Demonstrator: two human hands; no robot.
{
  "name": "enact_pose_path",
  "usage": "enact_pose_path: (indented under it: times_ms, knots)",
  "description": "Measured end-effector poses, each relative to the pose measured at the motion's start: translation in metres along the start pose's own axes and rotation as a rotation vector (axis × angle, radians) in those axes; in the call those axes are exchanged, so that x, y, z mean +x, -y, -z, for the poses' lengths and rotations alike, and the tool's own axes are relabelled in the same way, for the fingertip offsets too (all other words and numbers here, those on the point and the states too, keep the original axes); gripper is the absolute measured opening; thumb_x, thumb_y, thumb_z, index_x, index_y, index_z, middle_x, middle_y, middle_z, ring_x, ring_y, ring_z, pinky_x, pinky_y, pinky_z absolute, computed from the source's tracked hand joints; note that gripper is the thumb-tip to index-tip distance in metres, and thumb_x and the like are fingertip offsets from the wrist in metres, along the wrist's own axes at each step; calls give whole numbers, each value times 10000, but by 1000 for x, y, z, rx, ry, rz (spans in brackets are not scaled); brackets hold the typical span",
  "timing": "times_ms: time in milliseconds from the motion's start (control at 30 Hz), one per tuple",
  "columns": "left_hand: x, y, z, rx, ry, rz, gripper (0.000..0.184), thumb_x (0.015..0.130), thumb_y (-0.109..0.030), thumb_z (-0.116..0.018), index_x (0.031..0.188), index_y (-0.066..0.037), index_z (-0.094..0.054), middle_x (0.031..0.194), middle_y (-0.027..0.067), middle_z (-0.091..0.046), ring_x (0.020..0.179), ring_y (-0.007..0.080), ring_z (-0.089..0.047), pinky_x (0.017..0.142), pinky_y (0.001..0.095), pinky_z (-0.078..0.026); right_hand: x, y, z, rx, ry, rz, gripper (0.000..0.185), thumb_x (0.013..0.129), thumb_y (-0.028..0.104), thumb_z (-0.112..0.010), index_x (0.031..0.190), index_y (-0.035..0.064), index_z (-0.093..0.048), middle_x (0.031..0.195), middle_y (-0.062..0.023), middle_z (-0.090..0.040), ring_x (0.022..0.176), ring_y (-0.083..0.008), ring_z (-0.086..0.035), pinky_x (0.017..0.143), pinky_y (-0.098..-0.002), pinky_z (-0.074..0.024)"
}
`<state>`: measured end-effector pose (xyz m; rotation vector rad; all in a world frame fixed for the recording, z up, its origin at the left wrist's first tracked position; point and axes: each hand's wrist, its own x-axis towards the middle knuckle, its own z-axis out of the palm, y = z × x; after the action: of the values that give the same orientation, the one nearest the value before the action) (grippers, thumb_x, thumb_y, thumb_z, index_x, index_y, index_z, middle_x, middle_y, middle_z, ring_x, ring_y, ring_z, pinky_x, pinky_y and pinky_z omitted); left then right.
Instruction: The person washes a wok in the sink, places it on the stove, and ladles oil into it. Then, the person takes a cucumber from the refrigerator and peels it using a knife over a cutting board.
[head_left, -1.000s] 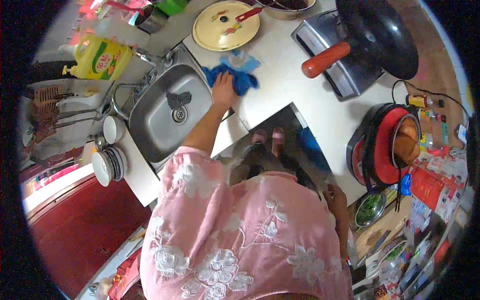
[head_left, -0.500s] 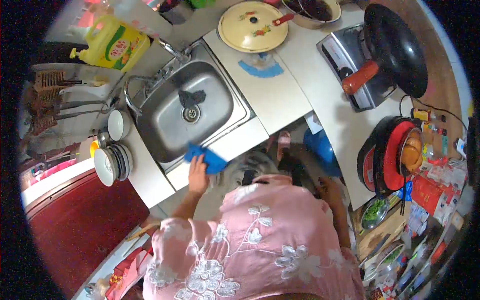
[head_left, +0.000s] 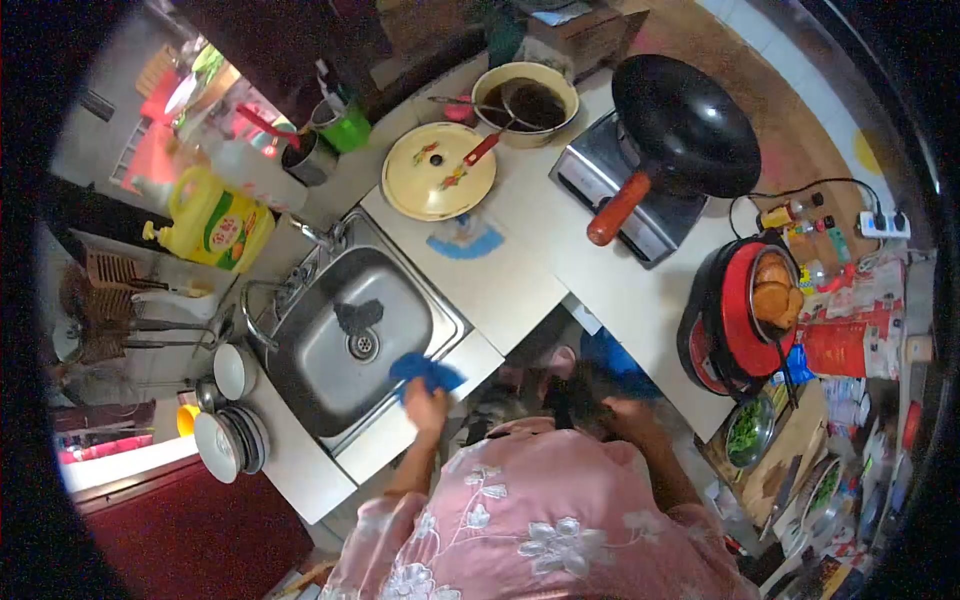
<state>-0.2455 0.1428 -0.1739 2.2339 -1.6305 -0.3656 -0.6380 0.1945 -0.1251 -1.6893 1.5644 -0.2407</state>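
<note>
My left hand is closed on a blue cloth, which is smeared by motion. The cloth is at the front rim of the steel sink, over the white counter strip. In the basin, a crumpled dark grey cloth lies beside the drain. My right hand hangs low in the shadow between my body and the right counter; its fingers are too dark and blurred to make out.
Behind the sink's right side is a cream lidded pot. A black wok sits on a stove. A red cooker stands on the right counter. Stacked bowls sit left of the sink, with a yellow jug behind.
The blue cloth and my left hand have moved right along the sink's front edge. My view has shifted, showing more of the counter's back. My right hand shows more plainly beside my body.
</note>
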Motion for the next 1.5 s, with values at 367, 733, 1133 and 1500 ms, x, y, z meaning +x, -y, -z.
enact_pose_path:
  times_ms: [367, 733, 1133, 1500]
  knots:
    - [130, -153, -88, -709, 42, -239, 288, 640, -101, -559, 898, 11, -493, 759, 196, -522, 712, 335, -516, 655, 378, -412, -20, -13, 47, -7, -94, -106, 262, 738, 243, -489, 886, 31, -530, 834, -196, -554, 806, -346, -534, 700, -408, -412]
    - [164, -335, 72, -876, 440, -164, 702, 732, -372, -575, 1205, 68, -299, 1098, 216, -470, 970, 265, -492, 805, 332, -383, -41, -32, 94, 203, 13, -332, 360, 747, 368, -469, 940, 78, -560, 873, -170, -569, 819, -342, -537, 711, -416, -416]
    - [188, -379, 93, 246, 324, -652, 478, 641, -171, -563, 1084, -55, -429, 804, 214, -563, 774, 362, -540, 668, 423, -420, -40, -77, 70, 77, -59, -212, 288, 690, 277, -555, 892, 72, -576, 846, -169, -565, 802, -327, -538, 708, -410, -423]
    - [177, -384, 114, 226, -107, -931, 404, 667, -248, -604, 1022, -92, -489, 768, 144, -550, 733, 313, -548, 618, 398, -436, -39, -77, 61, 51, -118, -255, 275, 675, 211, -524, 879, 31, -561, 864, -192, -555, 812, -345, -536, 704, -424, -422]
